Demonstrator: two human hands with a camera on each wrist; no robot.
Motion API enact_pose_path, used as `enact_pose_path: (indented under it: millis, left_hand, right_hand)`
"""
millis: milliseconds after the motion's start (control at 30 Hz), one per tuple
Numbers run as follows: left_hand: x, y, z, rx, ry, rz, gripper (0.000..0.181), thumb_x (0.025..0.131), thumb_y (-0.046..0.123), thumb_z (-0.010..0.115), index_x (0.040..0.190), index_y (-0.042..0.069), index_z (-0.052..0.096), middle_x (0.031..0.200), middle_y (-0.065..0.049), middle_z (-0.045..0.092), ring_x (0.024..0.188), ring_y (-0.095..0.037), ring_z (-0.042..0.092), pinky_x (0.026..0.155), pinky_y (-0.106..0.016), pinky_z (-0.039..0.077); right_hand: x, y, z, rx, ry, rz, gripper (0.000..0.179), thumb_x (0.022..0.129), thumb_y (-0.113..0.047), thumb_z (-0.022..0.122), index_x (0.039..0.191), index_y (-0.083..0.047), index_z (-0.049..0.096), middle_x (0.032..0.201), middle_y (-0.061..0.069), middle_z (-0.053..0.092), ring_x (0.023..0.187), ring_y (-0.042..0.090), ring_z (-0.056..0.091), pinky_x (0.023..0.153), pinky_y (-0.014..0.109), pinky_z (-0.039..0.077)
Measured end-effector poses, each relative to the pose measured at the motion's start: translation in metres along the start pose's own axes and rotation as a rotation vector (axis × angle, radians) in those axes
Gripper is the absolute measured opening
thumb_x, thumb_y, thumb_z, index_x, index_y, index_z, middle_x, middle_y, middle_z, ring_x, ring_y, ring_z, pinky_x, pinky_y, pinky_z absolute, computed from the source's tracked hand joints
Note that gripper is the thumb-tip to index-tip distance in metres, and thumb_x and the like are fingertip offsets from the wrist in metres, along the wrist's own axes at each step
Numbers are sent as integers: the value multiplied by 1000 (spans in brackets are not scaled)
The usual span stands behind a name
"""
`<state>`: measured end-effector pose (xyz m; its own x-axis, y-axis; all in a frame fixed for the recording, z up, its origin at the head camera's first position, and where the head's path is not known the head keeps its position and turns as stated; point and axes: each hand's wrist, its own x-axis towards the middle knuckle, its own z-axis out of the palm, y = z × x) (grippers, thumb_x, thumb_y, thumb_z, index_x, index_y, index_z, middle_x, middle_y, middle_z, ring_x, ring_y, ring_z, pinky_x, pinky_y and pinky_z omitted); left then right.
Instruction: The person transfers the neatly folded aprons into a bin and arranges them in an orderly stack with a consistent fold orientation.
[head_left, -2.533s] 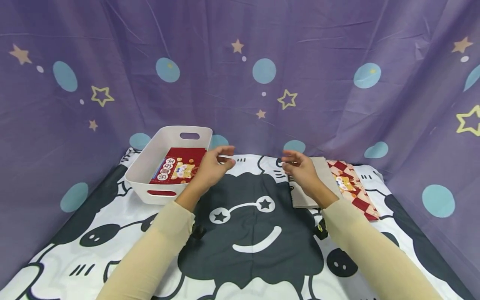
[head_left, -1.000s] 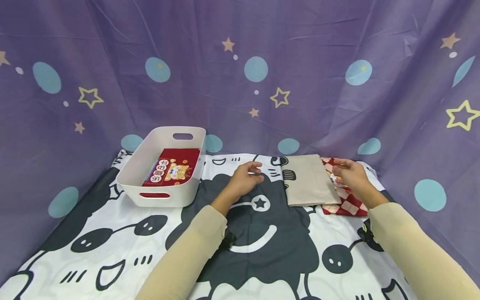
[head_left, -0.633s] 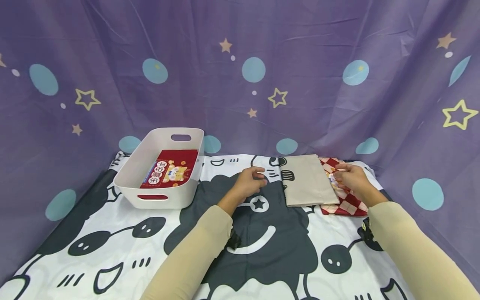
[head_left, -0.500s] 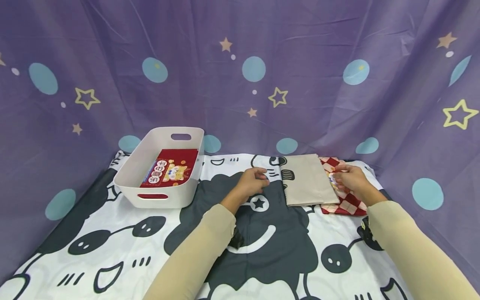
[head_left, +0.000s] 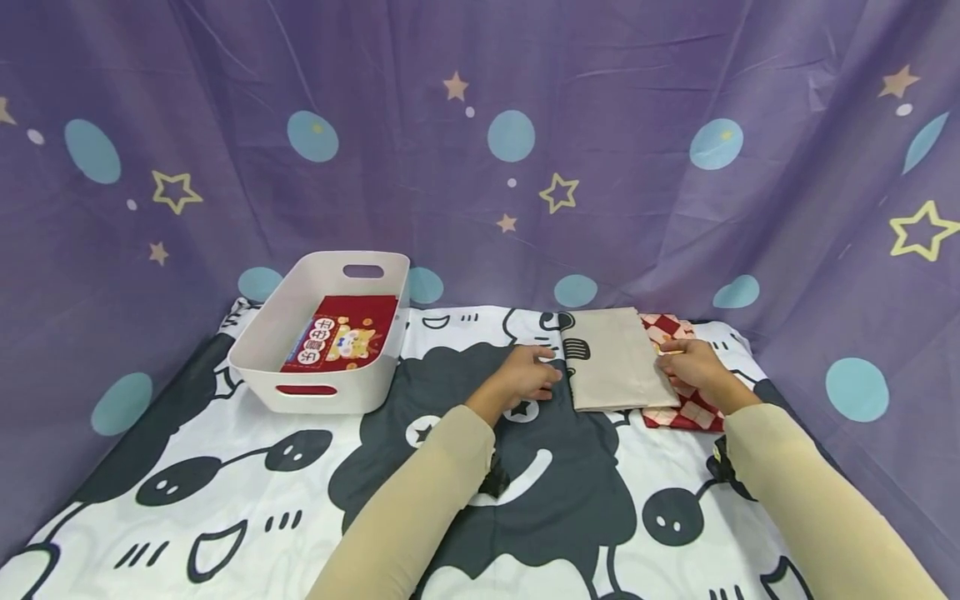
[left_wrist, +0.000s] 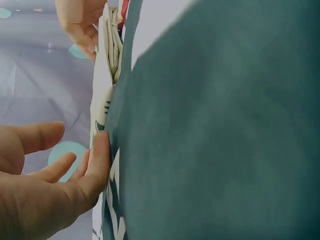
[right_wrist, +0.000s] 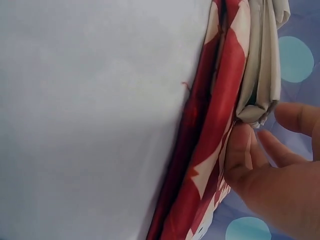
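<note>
A beige folded cloth point(head_left: 618, 362) with black print along its left side lies at the right, partly over a red-and-cream checked folded cloth point(head_left: 697, 410). My left hand point(head_left: 525, 373) is just left of the beige cloth, thumb apart from the loosely bent fingers; in the left wrist view its fingertips point(left_wrist: 102, 142) are low by the cloth's edge. Above the checked cloth, my right hand point(head_left: 693, 367) reaches to the beige cloth's right edge. The right wrist view shows its fingers point(right_wrist: 240, 150) against the checked cloth, just below the beige folds point(right_wrist: 262, 65), with the thumb apart.
A white plastic basket point(head_left: 322, 402) with handle slots stands at the left, holding a red folded item point(head_left: 375, 312) with a cartoon animal print. The black-and-white cartoon cover point(head_left: 247, 483) lies beneath everything. A purple curtain point(head_left: 420, 125) hangs behind.
My left hand has moved right from beside the basket to the beige cloth's left edge. My right hand went right past the beige cloth, then came down and slightly left to its right edge.
</note>
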<state>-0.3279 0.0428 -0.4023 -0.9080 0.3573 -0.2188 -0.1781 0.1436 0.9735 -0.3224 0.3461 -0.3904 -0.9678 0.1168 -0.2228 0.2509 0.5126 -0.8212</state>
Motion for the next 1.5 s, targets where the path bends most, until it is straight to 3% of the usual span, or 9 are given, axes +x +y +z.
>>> enact_pose_path:
  millis: [300,567,800,967,1133,1300,1500]
  left_hand:
    - [8,0,20,-63,-1,-29,54,95,-6,64,146,-1,50,124,-19,63,91,-26,64,83,-41,61]
    - [10,1,27,-121,31,-25,58,92,-7,63,148,-4,47,108,-14,57,85,-24,60,84,-43,61]
    - [13,1,31,-151,41,-54,63,94,-5,65,152,-3,42,105,-12,59,84,-20,60,81,-37,61]
    - [16,1,34,-204,67,-84,50,93,-6,66,140,-9,51,91,-8,58,75,-16,57,79,-34,61]
    - [18,-1,38,-182,91,-62,43,91,-6,66,133,-10,56,83,-6,59,69,-12,58,74,-29,61]
    - [17,-3,42,-173,107,-34,41,89,-8,68,129,-10,59,90,-8,65,72,-14,63,75,-33,62]
    - [17,-4,46,-243,110,-30,47,85,-12,70,131,-8,58,103,-13,67,87,-22,70,82,-40,61]
  right_hand:
    - [6,4,-2,-45,-27,-1,48,101,-13,59,141,9,46,87,4,53,66,9,51,56,25,51]
    - [8,-1,-3,-56,-53,-18,49,99,-9,60,141,12,46,86,3,51,66,9,51,55,24,50]
    - [7,-1,-6,-70,-66,-38,52,99,-7,62,143,13,44,105,11,54,67,11,53,56,24,51]
    - [7,-2,-6,-37,-71,-59,53,97,-4,63,143,15,44,93,5,56,62,8,51,54,23,48]
    - [6,-3,-7,-6,-79,-80,55,97,-3,64,144,14,42,88,-2,56,68,9,52,57,24,48]
    - [6,0,-9,46,-100,-63,58,97,-5,64,148,10,40,93,-2,55,68,9,52,57,24,47]
    - [7,3,-8,172,-142,-74,56,97,-1,65,146,5,39,98,-5,57,75,5,58,60,24,49]
